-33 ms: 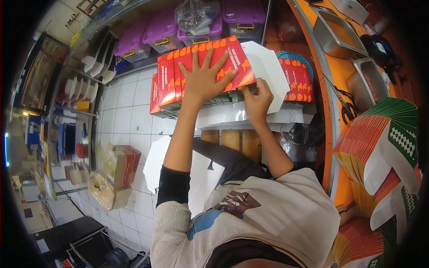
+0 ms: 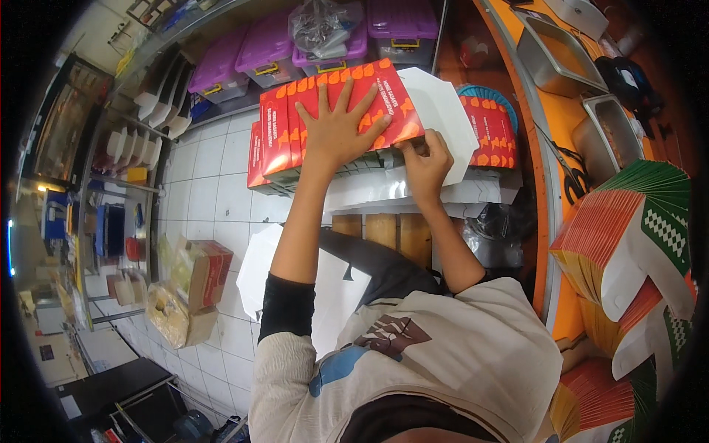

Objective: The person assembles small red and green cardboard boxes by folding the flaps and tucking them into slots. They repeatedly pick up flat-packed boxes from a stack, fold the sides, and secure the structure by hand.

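Observation:
A row of overlapping red-and-orange printed cardboard boxes [image 2: 282,111] lies in front of me, with green showing along its near side. My left hand [image 2: 336,136] rests flat on top of it, fingers spread wide. At the near right corner, my right hand [image 2: 428,159] is closed, thumb and fingers pinching the edge of the red cardboard. A white cardboard sheet with cut corners [image 2: 443,111] sticks out to the right, beneath the red cardboard. More red-and-orange cardboard [image 2: 491,136] lies farther right, beside a blue-green rounded edge.
Purple-lidded storage bins [image 2: 266,52] line the far side. An orange counter [image 2: 561,255] on the right holds metal pans [image 2: 557,55], black-handled scissors [image 2: 574,173] and fanned stacks of red, white and green cardboard [image 2: 617,229]. Cartons [image 2: 203,273] stand on the tiled floor at left.

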A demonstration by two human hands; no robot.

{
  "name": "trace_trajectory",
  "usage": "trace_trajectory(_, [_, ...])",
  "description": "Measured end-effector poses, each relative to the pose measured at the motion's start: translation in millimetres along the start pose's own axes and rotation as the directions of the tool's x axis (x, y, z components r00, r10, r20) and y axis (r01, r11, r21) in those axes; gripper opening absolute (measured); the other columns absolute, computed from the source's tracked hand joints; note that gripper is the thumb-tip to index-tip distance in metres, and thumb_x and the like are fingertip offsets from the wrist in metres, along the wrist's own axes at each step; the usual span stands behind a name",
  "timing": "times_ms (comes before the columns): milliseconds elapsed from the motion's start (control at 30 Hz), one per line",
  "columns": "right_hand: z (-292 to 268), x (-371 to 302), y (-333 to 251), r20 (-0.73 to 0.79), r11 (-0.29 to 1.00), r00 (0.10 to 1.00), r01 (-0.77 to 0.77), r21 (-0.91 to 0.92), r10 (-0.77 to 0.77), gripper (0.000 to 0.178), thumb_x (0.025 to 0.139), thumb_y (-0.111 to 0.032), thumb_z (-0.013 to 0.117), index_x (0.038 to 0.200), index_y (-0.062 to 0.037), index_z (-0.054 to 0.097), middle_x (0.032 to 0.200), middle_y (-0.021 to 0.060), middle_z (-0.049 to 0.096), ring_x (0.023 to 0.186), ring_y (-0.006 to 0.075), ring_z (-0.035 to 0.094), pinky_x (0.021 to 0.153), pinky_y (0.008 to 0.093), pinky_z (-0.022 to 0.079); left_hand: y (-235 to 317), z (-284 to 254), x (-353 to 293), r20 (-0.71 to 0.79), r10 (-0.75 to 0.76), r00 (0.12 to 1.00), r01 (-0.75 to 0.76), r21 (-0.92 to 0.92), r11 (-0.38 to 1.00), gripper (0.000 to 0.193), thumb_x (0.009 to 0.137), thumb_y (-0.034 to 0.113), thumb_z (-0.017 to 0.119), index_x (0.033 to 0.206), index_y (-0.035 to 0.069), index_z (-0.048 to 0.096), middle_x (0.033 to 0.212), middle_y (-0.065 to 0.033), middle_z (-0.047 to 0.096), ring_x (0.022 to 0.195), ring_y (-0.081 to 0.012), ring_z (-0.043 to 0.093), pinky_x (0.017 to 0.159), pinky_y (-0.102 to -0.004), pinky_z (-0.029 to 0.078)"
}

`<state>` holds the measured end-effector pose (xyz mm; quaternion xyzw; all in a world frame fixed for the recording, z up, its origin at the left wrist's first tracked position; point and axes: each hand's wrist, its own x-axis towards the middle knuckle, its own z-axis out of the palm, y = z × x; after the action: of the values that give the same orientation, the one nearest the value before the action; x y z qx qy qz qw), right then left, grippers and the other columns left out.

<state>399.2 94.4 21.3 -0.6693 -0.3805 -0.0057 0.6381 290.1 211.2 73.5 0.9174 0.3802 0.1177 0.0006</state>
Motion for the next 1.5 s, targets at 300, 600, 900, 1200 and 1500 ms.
trace_trajectory(300, [-17.1,7.3,5.7,0.435,0.996,0.901,-0.033,0.086,-0.007,0.024,0.070,0.001,0.069,0.092,0.0021,0.060,0.074,0.0106,0.053,0.061,0.0195,0.052,0.057,0.0305,0.041,3.3,-0.8,-5.0,0.015,-0.026,1.000,0.026,0.002,1.000,0.069,0.083,0.073,0.036,0.143,0.039,0.031,0.154,-0.0043,0.020,0.141,-0.0396,0.010,0.104,-0.0724,0.005])
trace_trajectory(600, [-23.2,7.7,49.9,0.647,0.995,0.756,-0.093,-0.047,0.101,0.020,0.071,-0.008,0.070,0.086,0.0039,0.065,0.074,0.0168,0.056,0.067,0.0284,0.056,0.064,0.0359,0.043,7.3,-0.1,-1.1,-0.009,-0.033,0.999,0.033,-0.029,0.999,0.070,0.083,0.073,0.035,0.144,0.039,0.029,0.154,-0.0038,0.021,0.141,-0.0391,0.011,0.104,-0.0716,0.003])
trace_trajectory(900, [-38.6,-12.6,-17.1,0.036,0.984,0.987,0.159,-0.082,-0.157,0.023,0.080,0.001,0.064,0.103,-0.0030,0.062,0.074,0.0088,0.052,0.061,0.0201,0.050,0.057,0.0317,0.041,-9.0,-31.4,-59.6,-0.636,-0.113,0.764,-0.255,-0.458,0.851,0.061,0.083,0.029,0.064,0.138,0.011,0.043,0.140,-0.0188,0.039,0.128,-0.0365,0.037,0.106,-0.0532,0.024])
trace_trajectory(1200, [35.5,-182.7,-11.2,0.868,0.967,0.496,0.231,-0.110,-0.019,0.053,0.083,-0.028,0.068,0.122,0.0017,0.047,0.113,0.0194,0.051,0.104,0.0313,0.051,0.085,0.0403,0.043,-33.5,60.3,-391.1,-0.093,-0.996,0.005,0.837,-0.544,0.055,0.070,0.090,0.027,0.058,0.138,-0.012,0.025,0.139,-0.0286,0.034,0.131,-0.0368,0.033,0.110,-0.0426,0.024])
trace_trajectory(1500, [31.3,-212.4,-19.9,0.902,0.871,0.366,0.491,0.021,-0.228,0.053,0.079,-0.014,0.065,0.124,0.0056,0.045,0.125,0.0210,0.049,0.117,0.0363,0.047,0.100,0.0477,0.037,44.1,66.3,-444.6,0.106,-0.993,0.047,0.908,-0.419,-0.002,0.078,0.088,0.030,0.060,0.141,-0.009,0.020,0.146,-0.0327,0.019,0.139,-0.0436,0.013,0.113,-0.0464,0.011])
